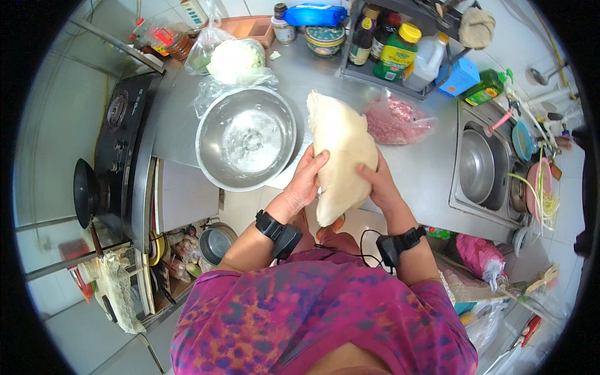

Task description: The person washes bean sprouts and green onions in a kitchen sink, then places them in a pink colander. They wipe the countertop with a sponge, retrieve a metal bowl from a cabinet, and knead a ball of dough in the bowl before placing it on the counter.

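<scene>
A large, pale lump of dough [344, 154] is held up between both hands, over the front edge of the counter. My left hand [307, 178] grips its left side, the thumb lying on the surface. On the right side my right hand [382, 180] holds it, thumb pressed against it and fingers mostly hidden behind. To the left of the dough stands a wide metal bowl [246, 138] with whitish residue inside. A clear plastic bag of minced meat [398, 119] lies on the counter just right of the dough.
Behind the bowl sits a cauliflower [236, 58] in plastic. A black rack [384, 82] holds bottles at the back. The sink [483, 164] with a metal basin is at the right; a gas stove [124, 122] and a black wok [84, 194] are at the left.
</scene>
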A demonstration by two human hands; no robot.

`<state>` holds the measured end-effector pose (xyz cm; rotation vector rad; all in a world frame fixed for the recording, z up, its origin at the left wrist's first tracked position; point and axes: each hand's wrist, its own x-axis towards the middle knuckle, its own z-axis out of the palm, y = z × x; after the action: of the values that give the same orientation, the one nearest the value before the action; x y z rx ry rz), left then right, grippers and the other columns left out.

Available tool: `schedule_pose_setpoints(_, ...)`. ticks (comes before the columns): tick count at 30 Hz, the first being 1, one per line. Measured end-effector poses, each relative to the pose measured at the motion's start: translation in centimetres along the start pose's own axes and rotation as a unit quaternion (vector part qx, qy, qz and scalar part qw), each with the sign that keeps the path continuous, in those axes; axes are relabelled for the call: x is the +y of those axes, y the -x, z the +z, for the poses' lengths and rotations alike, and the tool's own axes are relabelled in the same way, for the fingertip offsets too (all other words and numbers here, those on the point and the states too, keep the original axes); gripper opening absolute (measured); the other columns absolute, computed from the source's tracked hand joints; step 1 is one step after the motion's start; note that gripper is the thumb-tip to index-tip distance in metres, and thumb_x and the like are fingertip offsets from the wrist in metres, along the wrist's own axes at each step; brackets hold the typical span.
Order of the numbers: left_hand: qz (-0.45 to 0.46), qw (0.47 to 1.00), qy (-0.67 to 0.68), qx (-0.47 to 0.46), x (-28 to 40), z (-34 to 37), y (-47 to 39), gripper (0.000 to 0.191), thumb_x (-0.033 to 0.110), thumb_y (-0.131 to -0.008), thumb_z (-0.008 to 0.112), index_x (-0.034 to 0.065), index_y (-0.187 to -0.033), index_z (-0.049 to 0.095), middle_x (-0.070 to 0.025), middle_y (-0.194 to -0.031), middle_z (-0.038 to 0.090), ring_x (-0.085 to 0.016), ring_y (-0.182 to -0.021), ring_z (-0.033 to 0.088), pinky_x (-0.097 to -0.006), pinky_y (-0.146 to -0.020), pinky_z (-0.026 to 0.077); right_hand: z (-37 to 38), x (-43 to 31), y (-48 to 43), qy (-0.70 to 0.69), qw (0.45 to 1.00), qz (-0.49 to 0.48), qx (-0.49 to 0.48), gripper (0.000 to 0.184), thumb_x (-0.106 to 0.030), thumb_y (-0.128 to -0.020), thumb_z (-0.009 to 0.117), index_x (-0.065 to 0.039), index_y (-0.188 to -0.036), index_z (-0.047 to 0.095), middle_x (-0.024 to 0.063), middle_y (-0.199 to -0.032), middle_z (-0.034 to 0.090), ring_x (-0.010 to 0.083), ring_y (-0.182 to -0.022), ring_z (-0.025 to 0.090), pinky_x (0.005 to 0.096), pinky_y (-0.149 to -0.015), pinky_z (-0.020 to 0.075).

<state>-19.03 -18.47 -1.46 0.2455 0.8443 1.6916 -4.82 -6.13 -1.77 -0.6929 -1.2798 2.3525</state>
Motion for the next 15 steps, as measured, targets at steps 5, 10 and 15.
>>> schedule_pose_setpoints(5,0.014,0.992,-0.115,0.052,3.0,-2.3,-0.2,0.062,0.019,-0.093,0.056,0.0064,-0.145,0.025,-0.0108,-0.140,0.040,-0.021,-0.125,0.043,-0.0365,-0.104,0.036,-2.2,1.7,-5.3,-0.173,0.981,0.089,-0.009,0.068,-0.034,-0.082,0.064,0.001,-0.135,0.038,0.0157,-0.127,0.054,0.0290,-0.112,0.056,0.0391,-0.096,0.0460)
schedule_pose_setpoints(10,0.311,0.767,-0.498,0.260,7.2,-9.6,5.7,0.066,0.004,-0.083,0.066,0.0070,-0.140,0.033,-0.0154,-0.145,0.033,-0.027,-0.129,0.037,-0.0376,-0.104,0.035,-2.2,2.5,-12.6,-0.195,0.977,0.086,-0.005,0.063,-0.032,-0.083,0.062,0.001,-0.133,0.040,0.0166,-0.124,0.056,0.0299,-0.110,0.057,0.0405,-0.096,0.0463)
schedule_pose_setpoints(15,0.219,0.653,-0.467,0.554,8.4,-16.7,10.7,0.066,0.017,-0.083,0.068,0.0096,-0.139,0.032,-0.0165,-0.140,0.036,-0.032,-0.126,0.039,-0.0410,-0.102,0.036,0.5,3.6,-21.2,-0.183,0.979,0.088,0.010,0.059,-0.032,-0.083,0.063,0.000,-0.129,0.045,0.0153,-0.119,0.059,0.0288,-0.105,0.059,0.0412,-0.091,0.0483)
